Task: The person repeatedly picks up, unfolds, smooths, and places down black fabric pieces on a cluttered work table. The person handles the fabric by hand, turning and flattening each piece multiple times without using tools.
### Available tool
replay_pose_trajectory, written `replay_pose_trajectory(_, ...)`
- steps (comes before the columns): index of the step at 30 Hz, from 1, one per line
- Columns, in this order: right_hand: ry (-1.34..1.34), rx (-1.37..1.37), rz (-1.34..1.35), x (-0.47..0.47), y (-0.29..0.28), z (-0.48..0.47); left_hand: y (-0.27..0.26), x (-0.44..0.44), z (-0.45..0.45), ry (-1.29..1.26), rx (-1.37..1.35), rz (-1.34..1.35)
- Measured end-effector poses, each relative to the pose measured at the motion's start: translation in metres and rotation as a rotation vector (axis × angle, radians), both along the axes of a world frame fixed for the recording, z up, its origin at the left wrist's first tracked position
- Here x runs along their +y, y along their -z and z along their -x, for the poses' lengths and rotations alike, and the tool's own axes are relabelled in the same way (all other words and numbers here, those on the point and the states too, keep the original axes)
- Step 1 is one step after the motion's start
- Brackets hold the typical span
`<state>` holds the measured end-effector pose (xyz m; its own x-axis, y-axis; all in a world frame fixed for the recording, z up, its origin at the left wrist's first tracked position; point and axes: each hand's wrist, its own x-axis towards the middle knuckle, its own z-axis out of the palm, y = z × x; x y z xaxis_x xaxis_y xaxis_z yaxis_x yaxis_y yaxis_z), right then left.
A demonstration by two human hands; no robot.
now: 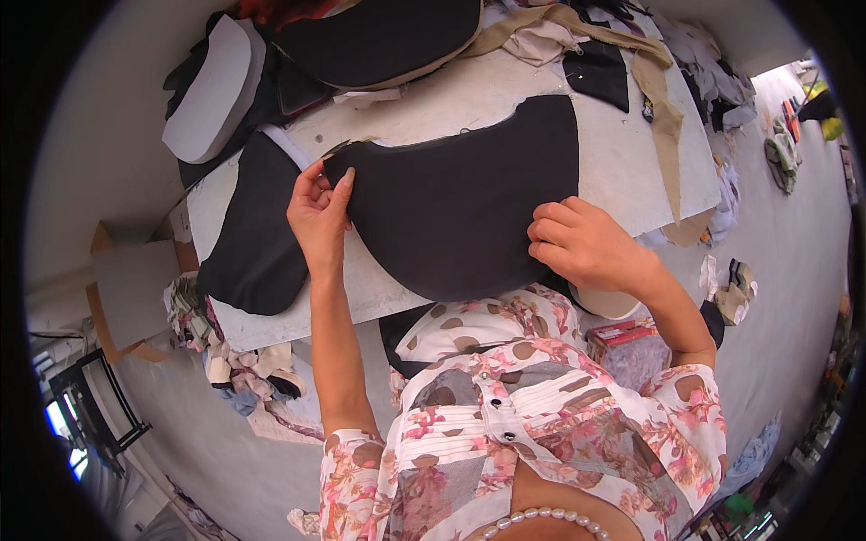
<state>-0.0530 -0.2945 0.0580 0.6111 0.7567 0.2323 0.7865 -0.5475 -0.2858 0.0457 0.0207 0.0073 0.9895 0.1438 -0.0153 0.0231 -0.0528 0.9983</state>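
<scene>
A black curved fabric panel [467, 209] lies over the near part of the pale worktable [392, 122], its rounded edge towards me. My left hand [321, 203] pinches its upper left corner between thumb and fingers. At the panel's right edge, my right hand [582, 240] has its fingers curled on the cloth; the fingertips are hidden. Left of my left hand is another black fabric piece [260, 237], with a white strip at its top. A stack of white curved pieces [210, 95] rests at the table's back left.
A large black curved piece with a beige edge [392, 40] lies at the back. Beige fabric strips [659, 128] and a small black scrap [599, 74] are at the right. An open cardboard box [135, 291] and fabric scraps [250, 372] stand left, below table level; a red-topped box [626, 345] is near my right elbow.
</scene>
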Motion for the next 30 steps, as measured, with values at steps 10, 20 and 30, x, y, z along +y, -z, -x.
replay_pose_trajectory(10, 0.018, 0.028, 0.086, -0.001, -0.005, 0.008, 0.001, 0.009, 0.002, 0.001, 0.024, -0.008)
replay_pose_trajectory(20, 0.467, 0.023, -0.098, 0.009, -0.021, -0.020, -0.018, -0.020, 0.020, 0.017, -0.559, -0.890)
replay_pose_trajectory(30, 0.536, -0.021, 0.091, 0.021, 0.042, -0.039, -0.004, -0.039, 0.034, 0.371, -0.400, -1.115)
